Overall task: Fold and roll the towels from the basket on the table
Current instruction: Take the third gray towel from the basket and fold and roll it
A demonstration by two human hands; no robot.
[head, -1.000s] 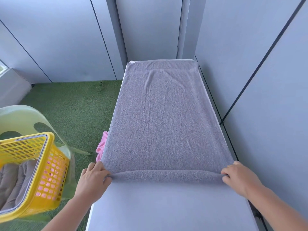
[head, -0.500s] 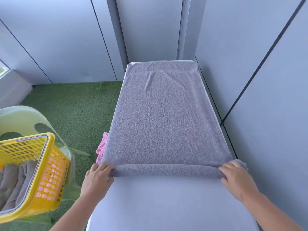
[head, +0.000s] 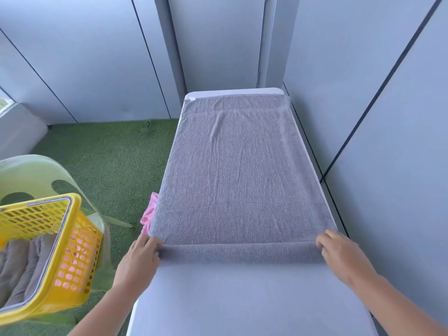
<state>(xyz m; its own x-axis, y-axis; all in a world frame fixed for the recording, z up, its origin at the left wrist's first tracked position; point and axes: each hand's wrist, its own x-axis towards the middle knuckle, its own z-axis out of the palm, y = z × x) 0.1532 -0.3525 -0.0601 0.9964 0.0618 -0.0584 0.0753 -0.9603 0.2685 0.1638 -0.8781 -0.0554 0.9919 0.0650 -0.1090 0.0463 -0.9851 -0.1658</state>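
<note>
Grey panelled walls [head: 97,57] close in on two sides, green artificial turf [head: 109,154] covers the floor, and right down the middle runs a long white table [head: 242,299]. Laid flat along it is the grey towel [head: 242,178], reaching almost to the far end, where a small white tag [head: 192,98] shows at its left corner. At the near end the towel is turned into a low roll [head: 240,252] lying straight across the table's width.

And both hands are on it! The left hand [head: 139,257] sits at the left end of the roll, fingers curled over the top and gripping the cloth. The right hand [head: 339,251] mirrors it at the right end, fingers bent down onto the roll, holding it too.

Off to the left, a yellow basket [head: 80,251] with slotted walls rests on a pale green plastic chair [head: 31,173], apart from the table. Inside it lie more grey towels [head: 29,258], bunched side by side. A pink cloth [head: 149,214] peeks out just beside the table's left edge, partly hidden under the towel's side.
</note>
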